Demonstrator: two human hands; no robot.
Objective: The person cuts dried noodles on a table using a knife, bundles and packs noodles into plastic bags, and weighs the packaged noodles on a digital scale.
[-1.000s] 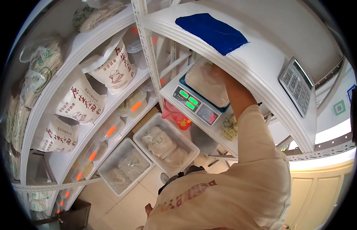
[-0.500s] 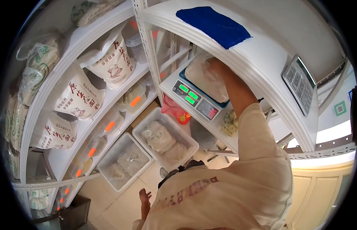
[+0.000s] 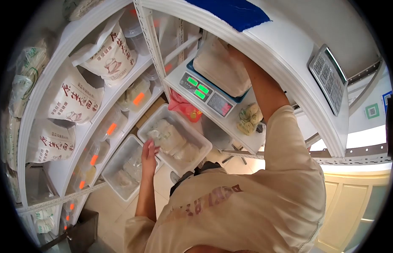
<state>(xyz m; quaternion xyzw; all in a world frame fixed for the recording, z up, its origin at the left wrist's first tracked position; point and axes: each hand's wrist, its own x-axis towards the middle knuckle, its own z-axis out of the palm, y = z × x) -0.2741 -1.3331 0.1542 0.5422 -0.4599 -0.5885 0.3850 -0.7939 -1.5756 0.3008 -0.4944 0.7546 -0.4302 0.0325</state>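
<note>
the left hand (image 3: 150, 149) has risen, loose and empty, to the left rim of the right-hand bin (image 3: 203, 150), so both hands are now near goods; the right hand (image 3: 232, 48), grip impossible to tell, reaches the pale bundle (image 3: 222, 67) on the scale (image 3: 190, 87) near the shelf's (image 3: 175, 75) left corner.

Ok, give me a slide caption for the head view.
Right hand at a white pack on a lit scale, left hand near the bins.

Head view, looking down, edges seemingly warped
</note>
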